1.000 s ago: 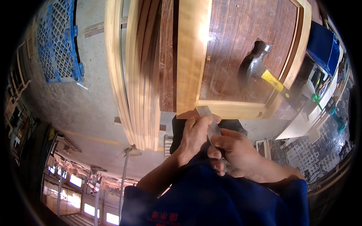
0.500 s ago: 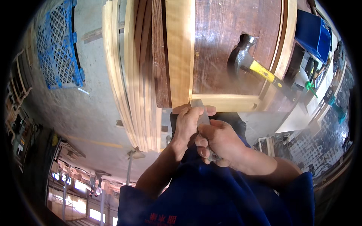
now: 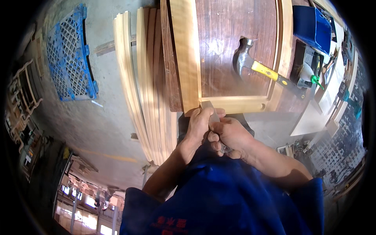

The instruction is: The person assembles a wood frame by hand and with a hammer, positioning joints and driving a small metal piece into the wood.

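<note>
A flat, grey-bladed chisel (image 3: 209, 107) slants from my hands to the inner corner of a pale wooden frame (image 3: 188, 58), its tip at the wood. My left hand (image 3: 197, 127) is closed around the blade near the tip, fingers against the frame's near edge. Behind it, my right hand (image 3: 235, 136) grips the tool's rear part; a clear-looking end (image 3: 225, 149) shows below the fingers. Inside the frame is a glossy brown wood panel (image 3: 219, 74). On it lies a claw hammer (image 3: 266, 71) with a yellow and black handle.
Long wooden strips (image 3: 150, 78) lie left of the frame, beyond them a blue plastic crate (image 3: 70, 58) on the concrete floor. At right are a blue bin (image 3: 311, 27), a white bottle with a green nozzle (image 3: 307, 73) and a teal power tool (image 3: 348, 100).
The whole view has shifted slightly, with the frame and hammer sitting a little further left. Both hands keep their hold on the chisel at the same corner.
</note>
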`<act>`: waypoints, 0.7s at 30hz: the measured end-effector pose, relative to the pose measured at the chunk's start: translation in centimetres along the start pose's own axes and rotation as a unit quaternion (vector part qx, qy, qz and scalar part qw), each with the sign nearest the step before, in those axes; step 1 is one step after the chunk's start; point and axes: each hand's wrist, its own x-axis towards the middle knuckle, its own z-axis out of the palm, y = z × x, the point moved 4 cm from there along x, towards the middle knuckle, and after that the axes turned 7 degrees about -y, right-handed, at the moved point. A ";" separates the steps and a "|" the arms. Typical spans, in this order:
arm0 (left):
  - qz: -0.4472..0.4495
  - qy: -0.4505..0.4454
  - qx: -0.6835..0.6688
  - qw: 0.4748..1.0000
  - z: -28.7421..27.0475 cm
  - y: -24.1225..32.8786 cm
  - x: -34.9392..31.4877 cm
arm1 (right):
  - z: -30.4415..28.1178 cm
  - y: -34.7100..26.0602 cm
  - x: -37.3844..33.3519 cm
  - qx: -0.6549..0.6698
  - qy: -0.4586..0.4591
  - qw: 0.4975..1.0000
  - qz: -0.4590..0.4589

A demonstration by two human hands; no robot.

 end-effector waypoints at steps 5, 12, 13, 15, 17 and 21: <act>-0.002 -0.002 -0.001 1.000 0.3 0.7 -0.7 | 0.8 -0.4 -0.9 0.054 -0.003 0.998 0.017; -0.008 -0.030 -0.018 0.999 -0.2 0.9 -0.4 | 1.7 -0.6 -0.6 0.061 0.025 0.998 0.014; -0.014 -0.026 -0.023 0.999 -0.2 1.0 -0.4 | 1.8 -0.7 -0.5 0.063 0.027 0.997 0.017; -0.009 -0.039 0.005 0.999 -0.6 1.0 -0.3 | 1.9 -0.9 -0.4 0.058 0.034 0.997 0.026; -0.008 -0.044 0.007 0.999 -0.6 1.3 -0.3 | 1.9 -1.1 -0.4 0.043 0.044 0.997 0.038; -0.031 -0.042 -0.010 0.999 -0.6 2.2 -0.8 | 2.7 -1.2 -0.4 0.063 0.065 0.996 0.023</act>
